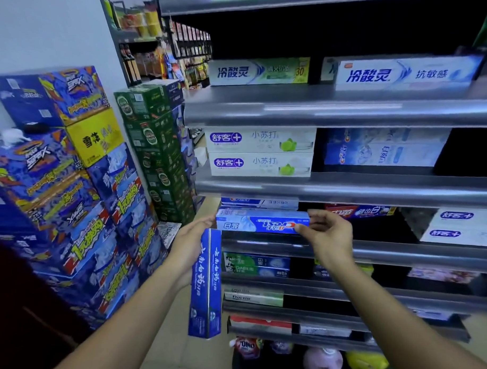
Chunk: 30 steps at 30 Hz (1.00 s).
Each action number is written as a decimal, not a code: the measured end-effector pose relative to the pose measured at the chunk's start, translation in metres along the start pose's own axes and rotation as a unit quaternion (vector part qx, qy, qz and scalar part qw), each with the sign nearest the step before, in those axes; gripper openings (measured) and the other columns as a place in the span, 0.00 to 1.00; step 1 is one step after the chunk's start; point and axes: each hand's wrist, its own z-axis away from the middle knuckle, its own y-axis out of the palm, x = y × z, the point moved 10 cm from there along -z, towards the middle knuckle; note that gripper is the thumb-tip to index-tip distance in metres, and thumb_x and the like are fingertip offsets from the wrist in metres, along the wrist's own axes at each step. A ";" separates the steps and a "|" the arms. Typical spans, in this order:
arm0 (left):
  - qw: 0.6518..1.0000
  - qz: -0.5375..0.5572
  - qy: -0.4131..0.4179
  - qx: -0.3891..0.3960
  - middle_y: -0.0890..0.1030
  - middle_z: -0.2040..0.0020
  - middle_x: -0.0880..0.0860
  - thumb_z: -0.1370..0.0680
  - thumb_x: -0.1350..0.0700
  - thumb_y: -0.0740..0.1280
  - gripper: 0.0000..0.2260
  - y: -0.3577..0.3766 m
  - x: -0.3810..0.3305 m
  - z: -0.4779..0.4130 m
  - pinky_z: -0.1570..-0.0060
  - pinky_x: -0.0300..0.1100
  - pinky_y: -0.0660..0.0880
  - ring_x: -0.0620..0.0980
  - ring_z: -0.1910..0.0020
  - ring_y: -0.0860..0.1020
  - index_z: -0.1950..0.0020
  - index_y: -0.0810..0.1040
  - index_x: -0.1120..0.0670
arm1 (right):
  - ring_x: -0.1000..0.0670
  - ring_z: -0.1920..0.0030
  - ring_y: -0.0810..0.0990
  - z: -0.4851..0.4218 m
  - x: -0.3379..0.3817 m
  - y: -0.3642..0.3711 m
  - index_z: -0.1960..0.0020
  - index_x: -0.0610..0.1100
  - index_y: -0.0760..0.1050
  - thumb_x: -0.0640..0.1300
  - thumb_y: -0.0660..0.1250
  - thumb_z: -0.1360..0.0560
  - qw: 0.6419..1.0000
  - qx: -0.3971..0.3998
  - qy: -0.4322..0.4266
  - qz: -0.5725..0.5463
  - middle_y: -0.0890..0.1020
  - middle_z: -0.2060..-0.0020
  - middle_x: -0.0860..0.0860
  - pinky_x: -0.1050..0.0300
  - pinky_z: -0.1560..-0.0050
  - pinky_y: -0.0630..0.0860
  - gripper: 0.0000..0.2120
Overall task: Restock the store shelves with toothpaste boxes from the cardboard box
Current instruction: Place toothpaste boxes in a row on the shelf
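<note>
In the left hand [193,241], gripped with curled fingers near its top, a long dark-blue toothpaste box with white script [205,282], held upright and hanging down at lower centre of the frame. In the right hand [328,232], pinched between thumb and fingertips, the right end of a blue-and-white Crest toothpaste box [261,223], held level with its print upside down. Possibly steadied at its left end by the left fingertips as well; hard to tell touching from just beside.

Placing step, by the look of it: feeding the Crest box onto the grey metal shelf [266,243] at centre frame. Held right at the front lip, just below and in front of a similar Crest carton [259,203] lying further back. Not yet let go.

Next, most likely: push straight back until seated square with the row, then ease off the pinch without dragging the box forward. After that, turn the dark-blue box level and find it a slot, which calls for a freed right hand.

No cardboard supply box anywhere in view. At left of the frame, only stacked blue and green drink cases [71,190]; at upper centre, white toothpaste cartons [260,153] on the shelf above.
</note>
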 end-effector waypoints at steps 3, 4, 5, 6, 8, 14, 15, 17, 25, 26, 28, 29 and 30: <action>1.000 0.002 -0.001 0.000 0.86 0.48 0.63 0.15 0.57 0.61 0.13 0.000 -0.006 -0.011 0.75 0.38 0.75 0.50 0.71 0.83 0.36 0.83 0.54 | 0.52 0.55 0.81 -0.012 -0.001 0.012 0.49 0.46 0.80 0.38 0.81 0.31 1.000 -0.021 -0.002 0.017 0.83 0.57 0.52 0.53 0.48 0.80 0.15; 1.000 -0.002 0.001 -0.004 0.87 0.50 0.62 0.16 0.57 0.62 0.12 0.000 -0.009 -0.015 0.74 0.38 0.75 0.50 0.69 0.83 0.37 0.83 0.53 | 0.51 0.55 0.82 -0.016 -0.001 0.015 0.50 0.46 0.80 0.39 0.81 0.31 0.999 -0.029 0.002 0.017 0.84 0.57 0.51 0.53 0.49 0.81 0.14; 1.000 -0.003 0.002 -0.005 0.87 0.51 0.61 0.16 0.57 0.62 0.12 0.000 -0.011 -0.020 0.73 0.38 0.76 0.51 0.68 0.84 0.38 0.83 0.53 | 0.50 0.55 0.83 -0.021 -0.003 0.017 0.52 0.45 0.80 0.41 0.81 0.31 0.999 -0.039 0.010 0.016 0.84 0.58 0.50 0.53 0.51 0.81 0.13; 1.000 -0.004 0.002 -0.004 0.87 0.52 0.61 0.16 0.57 0.63 0.11 -0.001 -0.013 -0.023 0.72 0.38 0.77 0.52 0.68 0.83 0.38 0.83 0.53 | 0.48 0.56 0.84 -0.025 -0.004 0.018 0.54 0.44 0.80 0.42 0.81 0.31 0.999 -0.047 0.019 0.017 0.84 0.59 0.49 0.55 0.54 0.80 0.12; 1.000 -0.021 -0.001 -0.005 0.84 0.58 0.60 0.17 0.58 0.64 0.10 -0.003 -0.013 -0.029 0.72 0.38 0.75 0.52 0.70 0.80 0.38 0.82 0.56 | 0.48 0.58 0.85 -0.028 -0.005 0.020 0.56 0.42 0.81 0.42 0.81 0.31 0.999 -0.042 0.030 0.013 0.86 0.61 0.48 0.57 0.58 0.81 0.10; 0.975 -0.214 -0.037 0.048 0.83 0.61 0.57 0.18 0.59 0.65 0.06 -0.024 0.004 -0.021 0.70 0.38 0.75 0.55 0.65 0.80 0.43 0.78 0.58 | 0.46 0.58 0.87 -0.007 0.005 0.028 0.51 0.34 0.80 0.30 0.77 0.30 0.984 0.048 0.036 -0.168 0.87 0.59 0.43 0.59 0.59 0.82 0.09; 0.965 -0.258 -0.020 0.052 0.84 0.56 0.56 0.18 0.59 0.66 0.06 -0.029 0.000 -0.018 0.64 0.37 0.76 0.57 0.58 0.81 0.43 0.80 0.57 | 0.47 0.59 0.86 -0.003 0.009 0.026 0.52 0.35 0.81 0.29 0.76 0.30 0.983 0.051 0.032 -0.175 0.86 0.60 0.44 0.59 0.60 0.82 0.09; 0.941 -0.333 0.016 0.063 0.84 0.48 0.55 0.19 0.57 0.68 0.06 -0.031 -0.014 -0.010 0.50 0.38 0.75 0.56 0.47 0.81 0.43 0.82 0.52 | 0.48 0.61 0.84 0.004 0.015 0.027 0.55 0.38 0.82 0.27 0.75 0.30 0.983 0.058 0.026 -0.170 0.86 0.62 0.46 0.57 0.60 0.82 0.09; 0.907 -0.305 0.039 0.288 0.86 0.44 0.54 0.20 0.60 0.71 0.15 0.094 -0.017 0.041 0.45 0.37 0.78 0.48 0.43 0.83 0.34 0.79 0.52 | 0.48 0.63 0.84 0.039 0.058 0.072 0.50 0.45 0.79 0.28 0.81 0.37 0.981 0.186 -0.027 -0.056 0.87 0.55 0.45 0.53 0.59 0.84 0.22; 0.913 -0.280 0.037 0.293 0.86 0.42 0.55 0.20 0.63 0.70 0.14 0.099 -0.014 0.042 0.45 0.37 0.78 0.48 0.43 0.83 0.34 0.79 0.55 | 0.48 0.62 0.85 0.041 0.059 0.073 0.49 0.46 0.79 0.29 0.82 0.37 0.980 0.191 -0.033 -0.048 0.86 0.55 0.46 0.53 0.58 0.84 0.23; 0.928 -0.251 0.044 0.270 0.86 0.43 0.54 0.20 0.65 0.70 0.12 0.095 -0.010 0.039 0.47 0.37 0.77 0.48 0.45 0.84 0.37 0.80 0.57 | 0.50 0.60 0.85 0.042 0.055 0.068 0.48 0.46 0.79 0.31 0.82 0.36 0.981 0.181 -0.029 -0.059 0.86 0.51 0.46 0.54 0.56 0.84 0.22; 0.940 -0.231 0.045 0.245 0.87 0.45 0.54 0.20 0.64 0.70 0.11 0.088 -0.009 0.035 0.48 0.37 0.78 0.48 0.47 0.84 0.38 0.80 0.57 | 0.50 0.58 0.85 0.042 0.049 0.062 0.47 0.47 0.79 0.33 0.82 0.35 0.983 0.172 -0.020 -0.062 0.85 0.49 0.46 0.53 0.54 0.84 0.22; 0.955 -0.201 0.039 0.213 0.87 0.47 0.56 0.21 0.62 0.72 0.10 0.077 -0.009 0.031 0.51 0.37 0.79 0.50 0.49 0.85 0.40 0.81 0.58 | 0.50 0.55 0.84 0.043 0.040 0.055 0.45 0.47 0.79 0.36 0.82 0.34 0.985 0.164 -0.010 -0.052 0.85 0.47 0.48 0.52 0.50 0.83 0.21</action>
